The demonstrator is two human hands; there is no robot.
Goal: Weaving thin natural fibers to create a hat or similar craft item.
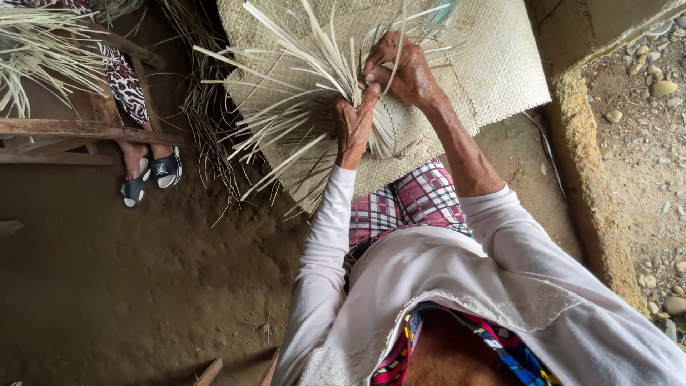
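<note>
**Loose strips at the mat edge, where it could slip**

White long sleeves with a lace-trimmed hem (457, 314) fill the bottom of the view, over a pink-and-white checked cloth (411, 204) on the lap. Past that, the left hand (355, 127) is clenched round a bunch of pale flat dried-leaf strips (300, 107), thumb up against the right hand (401, 71), whose fingers pinch and bend a few strips over just above that bunch. The strips sprout from the near edge of the tan woven mat (493, 71), which lies under and beyond both hands, draped toward the lap.

My guess at the risk: the free ends fan out stiffly left of the fingers, so if the left grip eases they'd probably spring apart and the weave loosens. A sharp bend could crack a dry strip.

Further out: brown dirt floor (128, 286), someone else's feet in black-and-white sandals (151, 179) by a wooden bench (78, 132), and a concrete kerb (593, 193) with pebbles (654, 86) off right.
</note>
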